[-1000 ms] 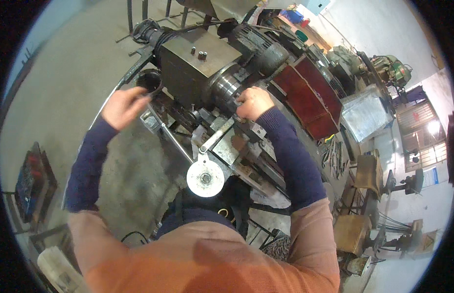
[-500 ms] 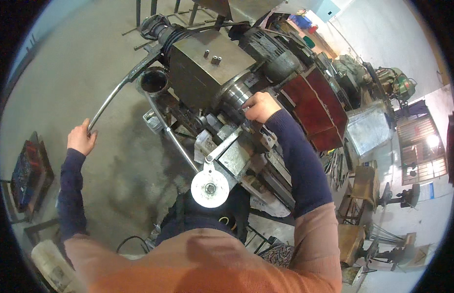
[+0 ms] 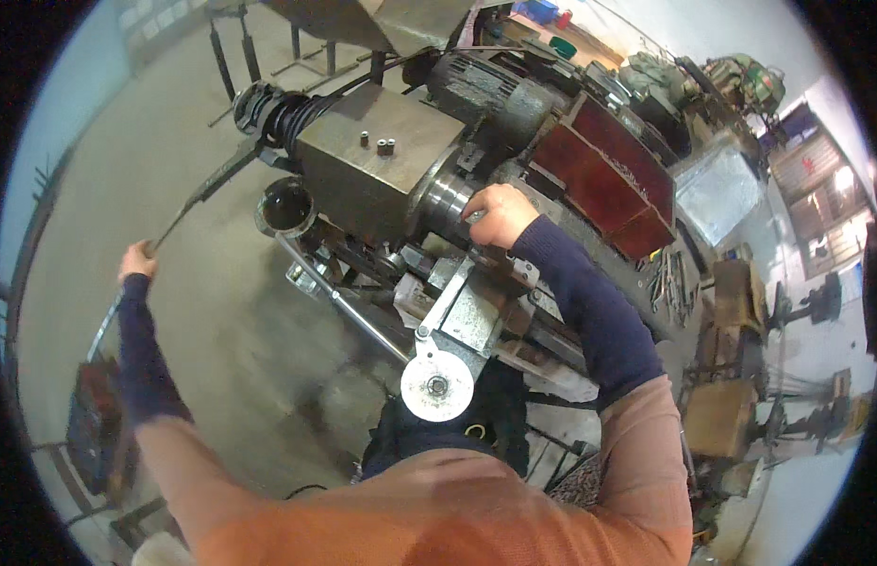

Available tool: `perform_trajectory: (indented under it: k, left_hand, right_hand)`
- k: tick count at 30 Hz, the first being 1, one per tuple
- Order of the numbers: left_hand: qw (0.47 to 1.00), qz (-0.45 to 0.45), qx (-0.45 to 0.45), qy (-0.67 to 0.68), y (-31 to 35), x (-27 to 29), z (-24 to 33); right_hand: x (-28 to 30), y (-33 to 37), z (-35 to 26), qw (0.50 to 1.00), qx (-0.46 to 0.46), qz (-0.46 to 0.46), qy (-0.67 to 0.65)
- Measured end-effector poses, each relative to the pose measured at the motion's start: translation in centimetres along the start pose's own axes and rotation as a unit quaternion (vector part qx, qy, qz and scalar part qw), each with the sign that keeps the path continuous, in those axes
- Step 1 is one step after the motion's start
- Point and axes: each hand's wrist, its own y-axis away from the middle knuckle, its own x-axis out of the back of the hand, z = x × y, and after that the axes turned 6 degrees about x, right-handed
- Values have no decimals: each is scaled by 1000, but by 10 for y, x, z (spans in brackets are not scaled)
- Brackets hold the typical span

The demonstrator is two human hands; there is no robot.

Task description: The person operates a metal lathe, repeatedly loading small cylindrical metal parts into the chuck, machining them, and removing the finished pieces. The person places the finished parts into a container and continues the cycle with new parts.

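Observation:
My left hand (image 3: pixel 138 262) is closed around the end of a long metal lever (image 3: pixel 195 200), which runs up to the far left end of a lathe-like machine. At the round steel chuck (image 3: pixel 448 200), my right hand (image 3: pixel 502 215) pinches a small shiny metal piece (image 3: pixel 475 216) at the chuck's mouth. The fingers partly hide this piece. Behind the chuck is the grey metal headstock box (image 3: pixel 377 132), with a few small metal sleeves (image 3: pixel 385 147) standing on top. Nearer my body, a white round handwheel (image 3: pixel 437 386) sits on the machine's slide (image 3: pixel 471 321).
A dark red metal box (image 3: pixel 603 174) and a motor (image 3: pixel 485 90) stand beyond the chuck. Several hand tools (image 3: pixel 672 283) lie to the right. A pipe-like bar (image 3: pixel 349 307) slants down beside the machine. A dark crate (image 3: pixel 97 424) is at the lower left.
The view has shifted, so the machine sits further left and its handwheel lower. My left hand has swung the lever somewhat away from me. My right hand stays at the chuck.

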Motion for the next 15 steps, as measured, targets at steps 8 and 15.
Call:
perform_trajectory:
  k: [8,15]
  left_hand:
    - [963,-117,-204,130,114,-207,141]
    - [948,-97,-239,-186,70,-209,164]
  right_hand:
    - [40,165,-3,981,35,193,6]
    - [29,382,62,936,-289,199,5]
